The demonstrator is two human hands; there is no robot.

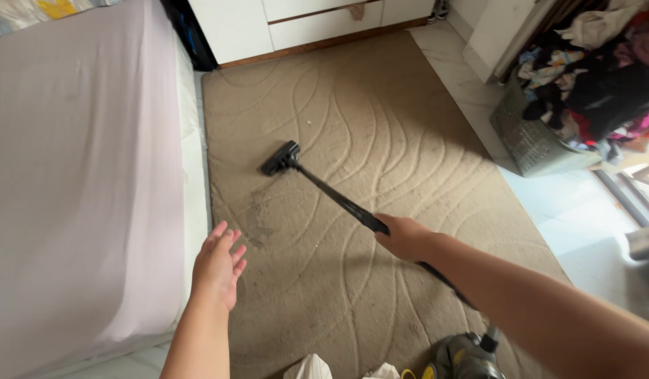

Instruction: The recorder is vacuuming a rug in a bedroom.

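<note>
My right hand (405, 237) grips the black wand (335, 196) of a vacuum cleaner. The wand runs up and left to a black floor head (280, 158) that rests on a beige carpet (381, 133) with a wavy raised pattern. My left hand (219, 263) hovers open with fingers spread, holding nothing, beside the bed's edge and above the carpet. A dark stain (254, 217) marks the carpet between my left hand and the floor head. The vacuum's grey body (465, 358) sits at the bottom, below my right forearm.
A bed with a pale lilac sheet (79, 175) fills the left side. White drawers (296, 24) stand at the back. A woven basket (535, 144) heaped with clothes sits at the right on a pale tiled floor (577, 224).
</note>
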